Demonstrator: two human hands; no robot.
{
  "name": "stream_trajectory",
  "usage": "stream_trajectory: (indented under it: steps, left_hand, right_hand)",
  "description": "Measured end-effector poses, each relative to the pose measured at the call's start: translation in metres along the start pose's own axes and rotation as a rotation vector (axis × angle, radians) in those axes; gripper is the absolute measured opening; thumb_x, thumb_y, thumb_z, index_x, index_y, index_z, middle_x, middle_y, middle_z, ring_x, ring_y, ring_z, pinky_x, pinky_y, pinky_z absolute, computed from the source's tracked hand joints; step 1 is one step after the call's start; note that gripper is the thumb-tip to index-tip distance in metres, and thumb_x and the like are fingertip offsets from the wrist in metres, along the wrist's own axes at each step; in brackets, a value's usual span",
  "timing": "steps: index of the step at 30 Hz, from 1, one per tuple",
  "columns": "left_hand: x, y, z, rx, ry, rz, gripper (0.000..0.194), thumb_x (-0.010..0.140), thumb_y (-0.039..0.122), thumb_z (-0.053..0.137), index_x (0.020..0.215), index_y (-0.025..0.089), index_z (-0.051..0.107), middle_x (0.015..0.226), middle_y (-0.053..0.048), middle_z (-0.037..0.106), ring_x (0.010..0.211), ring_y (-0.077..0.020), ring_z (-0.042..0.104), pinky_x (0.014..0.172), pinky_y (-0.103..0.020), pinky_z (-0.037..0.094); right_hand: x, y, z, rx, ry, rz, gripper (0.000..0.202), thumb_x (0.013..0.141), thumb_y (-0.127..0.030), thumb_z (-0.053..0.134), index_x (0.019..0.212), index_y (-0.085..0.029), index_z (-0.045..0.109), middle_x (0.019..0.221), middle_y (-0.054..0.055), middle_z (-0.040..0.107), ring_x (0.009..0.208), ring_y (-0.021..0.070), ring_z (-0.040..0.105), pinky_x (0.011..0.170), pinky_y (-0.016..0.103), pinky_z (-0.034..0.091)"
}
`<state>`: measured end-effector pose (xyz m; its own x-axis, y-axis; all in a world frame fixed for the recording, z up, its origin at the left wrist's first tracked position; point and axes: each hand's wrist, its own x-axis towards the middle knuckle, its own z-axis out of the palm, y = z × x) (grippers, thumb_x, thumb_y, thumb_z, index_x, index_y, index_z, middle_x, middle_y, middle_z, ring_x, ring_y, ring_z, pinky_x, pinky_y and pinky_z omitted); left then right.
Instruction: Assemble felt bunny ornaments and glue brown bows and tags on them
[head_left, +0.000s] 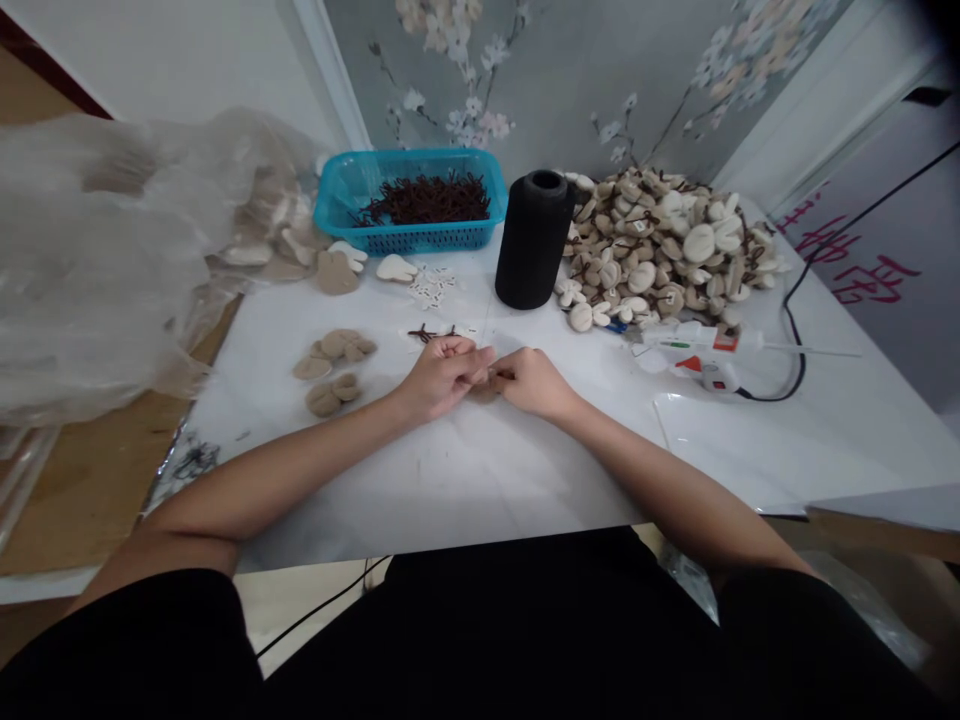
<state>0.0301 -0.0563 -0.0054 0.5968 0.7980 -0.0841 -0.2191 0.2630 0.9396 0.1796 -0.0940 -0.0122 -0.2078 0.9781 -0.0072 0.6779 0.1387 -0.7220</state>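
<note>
Holds left hand point(444, 380) and right hand point(532, 382) close together, pressing fingers point(474, 364) together at a tan piece point(484, 393); cannot tell exact grip.

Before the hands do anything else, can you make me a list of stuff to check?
1. Left hand and right hand close together at the tan piece: ok.
2. Good grip on that piece: cannot tell, the fingers hide most of it.
3. All brown cords in the blue basket: not ok, a few lie just beyond the left hand.
4. Black spool standing up: ok.
5. Glue gun away from both hands: ok.
6. Glue gun cold: cannot tell.
</note>
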Motion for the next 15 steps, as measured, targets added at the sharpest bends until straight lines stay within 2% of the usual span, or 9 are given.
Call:
stream_trajectory:
  steps: [2,5,8,11,13,15]
  left_hand:
    - [-0.002,0.005,0.001,-0.033,-0.022,0.009,0.066,0.067,0.032,0.076,0.053,0.017,0.013,0.048,0.008,0.015,0.043,-0.0029,0.023,0.049,-0.025,0.026]
    - [-0.006,0.018,0.001,-0.025,-0.058,0.078,0.065,0.069,0.035,0.074,0.054,0.018,0.013,0.048,0.009,0.013,0.042,-0.0029,0.021,0.049,-0.025,0.027]
    - [-0.005,0.028,-0.003,0.117,-0.069,0.159,0.061,0.07,0.038,0.072,0.057,0.019,0.016,0.051,0.009,0.016,0.044,-0.0039,0.024,0.051,-0.025,0.029]
    - [0.006,0.027,-0.008,0.38,-0.106,0.176,0.049,0.074,0.04,0.068,0.061,0.019,0.025,0.059,0.005,0.038,0.055,-0.0071,0.039,0.056,-0.025,0.033]
    - [0.02,0.023,-0.009,0.559,-0.171,0.196,0.041,0.078,0.041,0.063,0.065,0.018,0.031,0.079,-0.001,0.055,0.073,-0.0107,0.05,0.068,-0.026,0.038]
    - [0.038,0.022,-0.008,0.704,-0.238,0.213,0.035,0.08,0.043,0.059,0.07,0.017,0.037,0.1,-0.006,0.06,0.09,-0.0145,0.053,0.081,-0.029,0.038]
  right_hand:
    - [0.001,0.001,0.0,-0.017,0.019,0.008,0.022,0.073,-0.021,0.05,0.055,-0.016,0.059,0.049,-0.002,0.043,0.051,0.0093,0.032,0.055,0.025,0.026]
    - [0.004,0.006,-0.003,-0.024,0.114,0.059,0.026,0.076,-0.026,0.05,0.052,-0.016,0.054,0.05,-0.001,0.043,0.052,0.0098,0.03,0.054,0.027,0.024]
    - [0.006,0.013,-0.007,0.056,0.153,0.092,0.032,0.077,-0.033,0.052,0.05,-0.015,0.05,0.048,-0.002,0.04,0.052,0.0089,0.029,0.053,0.026,0.022]
    - [0.007,0.017,-0.009,0.176,0.136,0.076,0.035,0.077,-0.038,0.052,0.051,-0.016,0.048,0.046,-0.004,0.04,0.05,0.0082,0.032,0.051,0.025,0.024]
    - [0.007,0.019,-0.009,0.24,0.124,0.065,0.036,0.078,-0.04,0.052,0.052,-0.016,0.05,0.045,-0.004,0.043,0.048,0.0083,0.035,0.051,0.024,0.026]
    - [0.007,0.021,-0.01,0.277,0.098,0.076,0.036,0.078,-0.041,0.052,0.052,-0.016,0.052,0.043,-0.003,0.046,0.046,0.0086,0.039,0.052,0.024,0.03]
